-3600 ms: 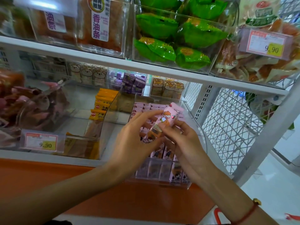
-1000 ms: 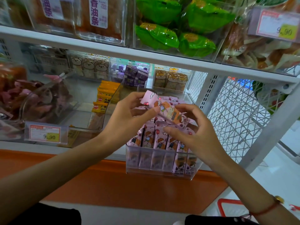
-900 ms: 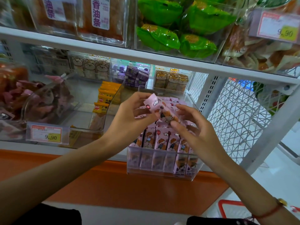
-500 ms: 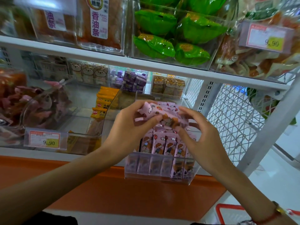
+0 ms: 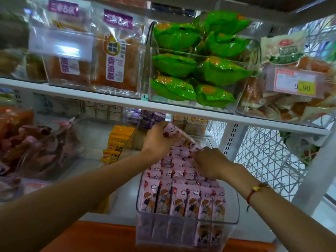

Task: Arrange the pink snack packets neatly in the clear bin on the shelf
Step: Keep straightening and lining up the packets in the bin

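Between the thumb and fingers of the left hand (image 5: 160,140), one pink packet (image 5: 179,136) is pinched at its top end and tilted over the back rows. Just beside, the right hand (image 5: 209,160) presses its bent fingers onto the pink snack packets (image 5: 181,195), which stand upright in rows inside the clear bin (image 5: 234,215) on the lower shelf (image 5: 123,210).

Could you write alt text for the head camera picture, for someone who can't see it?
Two bare hands reach into a clear bin of upright pink snack packets on a shop shelf. The left hand grips one packet; the right hand presses the rows.
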A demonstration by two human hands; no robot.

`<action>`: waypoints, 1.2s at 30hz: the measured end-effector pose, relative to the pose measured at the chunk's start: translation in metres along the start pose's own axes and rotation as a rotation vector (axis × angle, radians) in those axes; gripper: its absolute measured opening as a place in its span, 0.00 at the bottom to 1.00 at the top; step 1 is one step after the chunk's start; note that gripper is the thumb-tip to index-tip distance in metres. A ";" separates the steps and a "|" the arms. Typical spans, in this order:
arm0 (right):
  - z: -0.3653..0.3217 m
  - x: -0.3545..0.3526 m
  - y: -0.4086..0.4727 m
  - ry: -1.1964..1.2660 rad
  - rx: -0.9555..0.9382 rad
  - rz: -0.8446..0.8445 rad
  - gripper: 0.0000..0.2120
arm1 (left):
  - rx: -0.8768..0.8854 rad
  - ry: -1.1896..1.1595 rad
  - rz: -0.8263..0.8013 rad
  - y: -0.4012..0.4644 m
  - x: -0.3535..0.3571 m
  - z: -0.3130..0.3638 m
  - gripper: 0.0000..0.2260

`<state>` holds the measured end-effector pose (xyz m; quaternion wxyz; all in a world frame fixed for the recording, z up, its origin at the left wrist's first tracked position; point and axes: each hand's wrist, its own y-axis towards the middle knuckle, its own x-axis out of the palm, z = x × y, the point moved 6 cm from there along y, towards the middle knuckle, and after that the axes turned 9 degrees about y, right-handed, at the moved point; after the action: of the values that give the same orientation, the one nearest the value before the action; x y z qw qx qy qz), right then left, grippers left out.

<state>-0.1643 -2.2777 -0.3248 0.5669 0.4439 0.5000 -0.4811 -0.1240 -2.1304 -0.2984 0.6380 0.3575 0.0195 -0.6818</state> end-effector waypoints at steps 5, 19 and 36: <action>0.004 0.001 -0.015 0.042 -0.093 0.017 0.17 | 0.063 0.096 -0.092 0.017 0.019 0.005 0.07; -0.028 -0.009 -0.086 0.183 -0.178 0.302 0.11 | 0.211 0.448 -0.289 0.034 0.082 0.014 0.24; -0.033 0.015 -0.122 0.328 -0.134 0.341 0.18 | 0.363 0.641 -0.449 0.014 0.082 0.014 0.13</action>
<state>-0.2889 -2.2645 -0.3462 0.5792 0.5556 0.5341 -0.2656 -0.1128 -2.2100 -0.3238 0.3624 0.6445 0.1737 -0.6504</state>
